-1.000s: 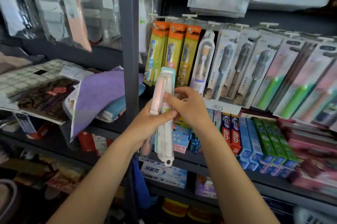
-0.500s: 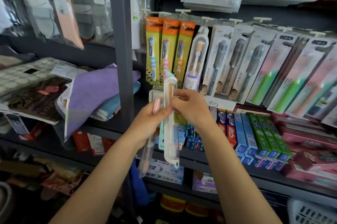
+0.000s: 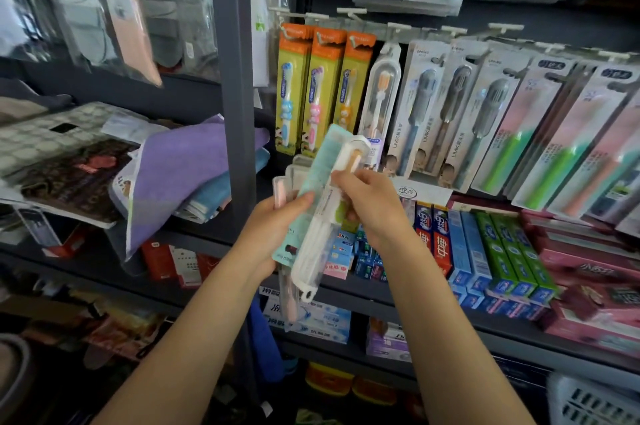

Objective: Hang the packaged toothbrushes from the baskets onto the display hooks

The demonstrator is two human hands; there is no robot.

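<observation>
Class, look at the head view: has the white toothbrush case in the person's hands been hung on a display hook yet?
No. The white toothbrush case is held by the left hand and right hand, below the display hooks.

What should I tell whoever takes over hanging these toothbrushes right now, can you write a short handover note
Left hand: grips a small bundle of packs, a pink one and a mint-backed one among them.
Right hand: pinches the clear-cased orange toothbrush pack at its upper part; its hang loop points down.
Display hooks: already carry rows of packs; one matching clear-cased orange brush hangs right of the three orange-topped kids' packs.
Done: much of the rack is stocked.
Left: turn the held pack loop-up, probably hang it with its match, then hang the bundle. A white basket shows at lower right, contents unseen.
</observation>
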